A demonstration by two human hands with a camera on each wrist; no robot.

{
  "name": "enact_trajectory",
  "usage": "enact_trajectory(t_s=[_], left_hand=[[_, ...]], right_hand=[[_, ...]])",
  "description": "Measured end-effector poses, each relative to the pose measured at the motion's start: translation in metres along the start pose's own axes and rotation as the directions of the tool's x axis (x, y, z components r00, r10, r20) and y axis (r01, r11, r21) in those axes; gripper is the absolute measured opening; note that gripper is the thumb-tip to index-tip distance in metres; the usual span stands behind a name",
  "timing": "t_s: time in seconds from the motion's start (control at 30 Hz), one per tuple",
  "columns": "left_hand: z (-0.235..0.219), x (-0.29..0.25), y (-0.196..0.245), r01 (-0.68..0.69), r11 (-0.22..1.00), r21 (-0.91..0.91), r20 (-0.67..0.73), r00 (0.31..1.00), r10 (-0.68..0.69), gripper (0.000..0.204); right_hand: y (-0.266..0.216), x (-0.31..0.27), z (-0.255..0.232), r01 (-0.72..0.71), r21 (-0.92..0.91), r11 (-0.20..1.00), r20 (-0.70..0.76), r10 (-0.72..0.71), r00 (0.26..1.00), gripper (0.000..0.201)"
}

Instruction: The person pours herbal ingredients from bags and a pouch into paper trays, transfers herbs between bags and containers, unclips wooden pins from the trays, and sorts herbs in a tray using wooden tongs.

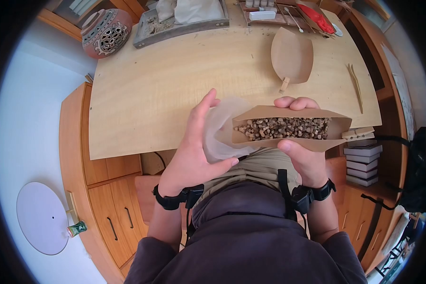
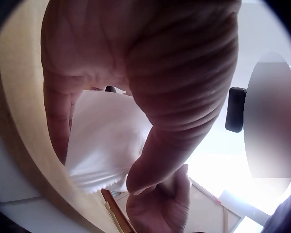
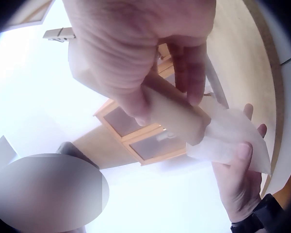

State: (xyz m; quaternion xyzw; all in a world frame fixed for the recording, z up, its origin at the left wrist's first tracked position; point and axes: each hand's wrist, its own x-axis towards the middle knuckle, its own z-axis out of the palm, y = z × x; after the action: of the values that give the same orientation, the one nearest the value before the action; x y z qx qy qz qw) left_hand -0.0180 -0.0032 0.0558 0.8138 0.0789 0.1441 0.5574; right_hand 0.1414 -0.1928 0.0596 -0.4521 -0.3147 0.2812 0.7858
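You hold both working items over the near edge of the table (image 1: pixel 175 80); your left hand (image 1: pixel 187 151) grips the translucent bag (image 1: pixel 214 128), thumb on one side and fingers on the other, well parted by the bag between them; your right hand (image 1: pixel 307 161) holds the paper holder (image 1: pixel 312 112), thumb clamped on its near wall, fingers on its far wall, the visible fingertips close together.

The paper holder lies sideways over the table's near edge, open side up, loaded with small brown pieces (image 1: pixel 284 128); a clothespin (image 1: pixel 358 134) grips its right end; its left end meets the bag's opening, though how deep it sits you cannot tell from these views.

On the table's far right part, a second paper holder (image 1: pixel 293 54) rests, with a second clothespin (image 1: pixel 284 84) on its near end; wooden tweezers (image 1: pixel 356 90) lie beside the table's right edge; at the table's far left corner stands a patterned pot (image 1: pixel 106 33); a grey tray (image 1: pixel 184 34) with white bundles (image 1: pixel 199 12) sits at the table's far edge; to the right along that edge is a red item (image 1: pixel 315 19); stacked boxes (image 1: pixel 362 165) stand below the table's right side.
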Motion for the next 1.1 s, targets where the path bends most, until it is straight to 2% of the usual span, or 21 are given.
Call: enact_trajectory(t_s=[0.13,0.2,0.33,0.67,0.73,0.77,0.83,0.87,0.93,0.97,1.03,1.1], left_hand=[[0.003,0.000,0.004,-0.015,0.997,0.070,-0.009,1.000,0.016,0.121],[0.005,0.000,0.008,0.049,0.999,0.003,-0.018,0.999,-0.049,0.118],[0.007,0.001,0.008,0.067,0.997,-0.034,-0.050,0.996,-0.068,0.117],[0.008,0.007,-0.004,-0.011,0.999,-0.036,-0.050,0.999,0.009,0.125],[0.008,0.011,-0.009,-0.030,0.998,-0.050,-0.068,0.997,0.026,0.127],[0.008,0.013,-0.013,-0.047,0.994,-0.096,-0.073,0.997,0.040,0.128],[0.007,0.019,-0.023,-0.068,0.987,-0.147,-0.088,0.995,0.056,0.130],[0.005,0.023,-0.029,-0.086,0.982,-0.166,-0.082,0.994,0.073,0.130],[0.002,0.029,-0.036,-0.107,0.976,-0.189,-0.087,0.992,0.092,0.130],[0.001,0.031,-0.039,-0.105,0.974,-0.200,-0.089,0.992,0.088,0.130],[-0.002,0.031,-0.042,-0.104,0.972,-0.212,-0.099,0.992,0.084,0.129],[-0.004,0.030,-0.045,-0.081,0.987,-0.137,-0.113,0.991,0.066,0.127]], right_hand=[[-0.001,0.003,0.002,-0.002,-0.067,0.998,0.046,0.006,0.999,0.063],[-0.002,0.004,0.004,-0.004,-0.086,0.996,0.058,0.009,0.998,0.063],[-0.004,0.007,0.005,-0.012,-0.142,0.990,0.073,0.023,0.997,0.064],[-0.009,0.020,0.015,-0.041,-0.297,0.954,0.098,0.074,0.992,0.069],[-0.014,0.025,0.014,-0.059,-0.456,0.888,0.152,0.143,0.978,0.075],[-0.016,0.027,0.017,-0.057,-0.460,0.886,0.159,0.146,0.977,0.075],[-0.020,0.031,0.022,-0.144,-0.531,0.835,0.065,0.209,0.976,0.069],[-0.023,0.034,0.024,-0.142,-0.537,0.832,0.072,0.212,0.975,0.069],[-0.027,0.040,0.028,-0.126,-0.678,0.724,0.081,0.245,0.966,0.066],[-0.027,0.042,0.029,-0.122,-0.683,0.720,0.089,0.248,0.965,0.066],[-0.029,0.046,0.031,0.001,-0.797,0.604,0.133,0.173,0.976,0.058],[-0.032,0.053,0.035,-0.007,-0.816,0.578,0.145,0.218,0.965,0.058]])
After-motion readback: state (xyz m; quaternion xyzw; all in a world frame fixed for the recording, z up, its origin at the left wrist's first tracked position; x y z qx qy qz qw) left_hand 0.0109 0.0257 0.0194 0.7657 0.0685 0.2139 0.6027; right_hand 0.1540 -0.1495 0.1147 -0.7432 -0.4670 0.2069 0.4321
